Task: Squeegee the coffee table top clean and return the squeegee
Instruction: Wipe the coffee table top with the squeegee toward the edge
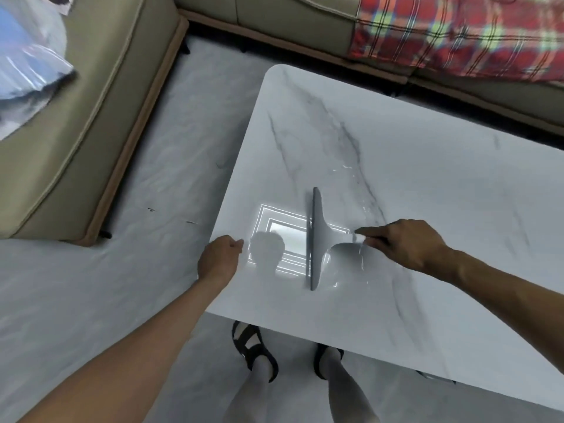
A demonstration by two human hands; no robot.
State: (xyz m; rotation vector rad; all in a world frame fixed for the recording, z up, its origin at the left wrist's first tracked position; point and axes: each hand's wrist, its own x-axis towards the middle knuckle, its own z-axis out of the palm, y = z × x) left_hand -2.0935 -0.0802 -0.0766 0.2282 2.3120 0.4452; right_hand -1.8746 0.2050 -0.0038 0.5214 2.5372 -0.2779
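A grey squeegee (317, 239) lies with its long blade on the white marble coffee table top (396, 166), near the table's left end. My right hand (406, 242) grips the squeegee's pale handle from the right, index finger stretched along it. Thin streaks of water glint on the table just right of the blade. My left hand (218, 257) rests at the table's left edge, fingers curled with nothing in them. A bright reflection of a ceiling light shows on the table between both hands.
A beige sofa (100, 117) stands left of the table with a plastic bag (27, 62) on it. Another sofa section with a red plaid blanket (457, 32) runs behind the table. My sandalled feet (256, 349) stand on grey floor at the near edge.
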